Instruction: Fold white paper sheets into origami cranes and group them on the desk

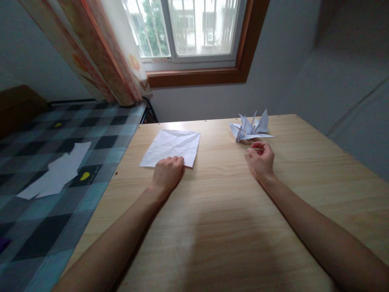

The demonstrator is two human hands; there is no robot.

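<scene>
A square sheet of white paper (174, 145), marked with fold creases, lies flat at the left of the wooden table. My left hand (168, 173) rests at its near edge with the fingers curled closed; the fingertips are hidden, so I cannot tell what they grip. Several folded paper cranes (251, 126) sit bunched together toward the far right. Just in front of them, my right hand (263, 157) pinches a thin pale strand (257, 149) between thumb and finger. One end of the strand runs toward the cranes; whether it is tied to them is not visible.
The wooden table (219, 194) stretches to the wall under the window (203, 28). On its left is a bed with a checked cover (100, 134), where white paper pieces (60, 174) lie. A patterned curtain (106, 52) hangs above the bed.
</scene>
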